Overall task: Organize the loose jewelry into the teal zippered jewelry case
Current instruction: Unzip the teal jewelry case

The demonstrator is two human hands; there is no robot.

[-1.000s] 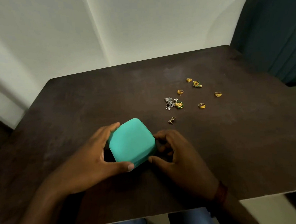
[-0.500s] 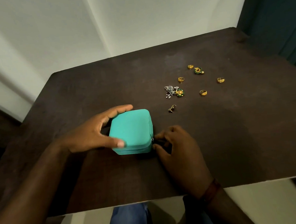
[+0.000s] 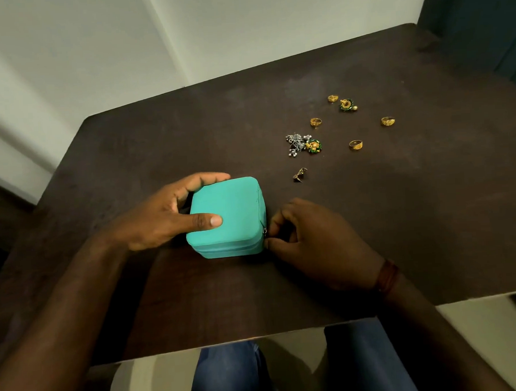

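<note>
Starting with the surface: what is entered first? (Clerk)

One dark brown table [image 3: 416, 217], matt and faintly scuffed. Its far edge meets a pale wall [image 3: 242, 31] across the upper frame. A dark blue-green curtain [image 3: 480, 19] hangs at upper right. (Checker)

The task's thing? (Clerk)

One teal case [image 3: 230, 208], lid down, flat on the table left of centre. The left hand [image 3: 162, 221] grips it, thumb on the lid and fingers curled over the far edge. The right hand [image 3: 313, 240] is at the case's lower right corner, its fingers clenched in a pinch at the small silver zip pull [image 3: 264, 231]. A reddish wristband [image 3: 386, 275] is on that wrist. (Checker)

Loose pieces? (Clerk)

All lie right of centre in the upper frame, apart from the case:
- Four gold rings [image 3: 355, 144], scattered.
- Two green-and-gold earrings [image 3: 347, 104], one of them touching a silver cluster [image 3: 297, 144].
- One small bronze-toned piece [image 3: 300, 174], the nearest to the case.

(Checker)

Edges and room? (Clerk)

The near edge crosses the lower frame, with blue trouser legs [image 3: 227, 376] and pale floor below it. The left edge slants down the left of the frame. Bare table lies right of the right hand, beyond the case toward the wall, and between the case and the bronze-toned piece. (Checker)
</note>
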